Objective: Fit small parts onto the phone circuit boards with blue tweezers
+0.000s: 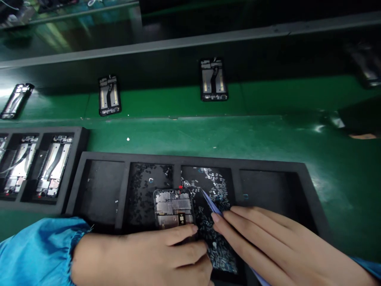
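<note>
My left hand (175, 254) is wrapped round an opened phone (174, 206), whose metal shield plates face up; its lower part is hidden under my fingers. A small red tab (180, 186) sticks up at the phone's top edge. My right hand (268, 242) grips a pair of purple tweezers (212, 202), their tips just right of the phone, above a compartment full of tiny silvery pieces (218, 184). Whether the tips pinch a piece is too small to tell. Beneath both hands lies a black divided foam tray (177, 159).
Small black pieces (139, 190) lie in the compartment left of centre. A second foam tray (79, 137) at the left holds several phone bodies (55, 165). Behind, on the green bench (154, 135), lie more phone bodies (213, 79). A dark sleeve and part of a hand (363, 136) show at the right edge.
</note>
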`<act>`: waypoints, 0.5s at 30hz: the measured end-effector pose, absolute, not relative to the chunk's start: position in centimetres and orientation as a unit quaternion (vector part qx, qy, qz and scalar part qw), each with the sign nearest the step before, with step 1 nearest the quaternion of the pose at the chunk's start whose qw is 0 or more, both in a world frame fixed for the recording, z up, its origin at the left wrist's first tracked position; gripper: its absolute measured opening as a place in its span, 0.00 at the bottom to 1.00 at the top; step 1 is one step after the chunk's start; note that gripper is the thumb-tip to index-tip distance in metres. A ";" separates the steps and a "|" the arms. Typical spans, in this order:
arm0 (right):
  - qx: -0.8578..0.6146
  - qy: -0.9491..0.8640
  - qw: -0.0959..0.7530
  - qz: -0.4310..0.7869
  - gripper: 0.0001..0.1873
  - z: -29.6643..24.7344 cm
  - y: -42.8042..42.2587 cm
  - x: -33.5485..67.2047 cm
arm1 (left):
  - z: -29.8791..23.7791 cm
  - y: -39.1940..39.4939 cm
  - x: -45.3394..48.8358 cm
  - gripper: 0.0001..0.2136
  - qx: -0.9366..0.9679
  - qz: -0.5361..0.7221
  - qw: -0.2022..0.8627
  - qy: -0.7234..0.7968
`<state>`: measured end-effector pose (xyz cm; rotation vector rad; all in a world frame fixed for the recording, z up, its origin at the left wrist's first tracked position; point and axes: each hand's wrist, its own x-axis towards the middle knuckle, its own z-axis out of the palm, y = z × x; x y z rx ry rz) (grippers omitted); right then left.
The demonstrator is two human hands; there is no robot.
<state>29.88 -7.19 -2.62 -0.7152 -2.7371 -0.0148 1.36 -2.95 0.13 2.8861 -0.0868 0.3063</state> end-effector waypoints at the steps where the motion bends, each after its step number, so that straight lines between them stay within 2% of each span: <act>1: -0.249 -0.957 0.151 -0.007 0.25 -2.7 -7.3 29.8 | 0.1 -2.9 1.4 0.15 0.987 0.104 0.119 -0.029; 15: -0.244 -0.961 0.133 -0.009 0.25 -1.8 -7.3 29.7 | -0.1 -2.9 1.4 0.14 0.987 0.109 0.113 -0.027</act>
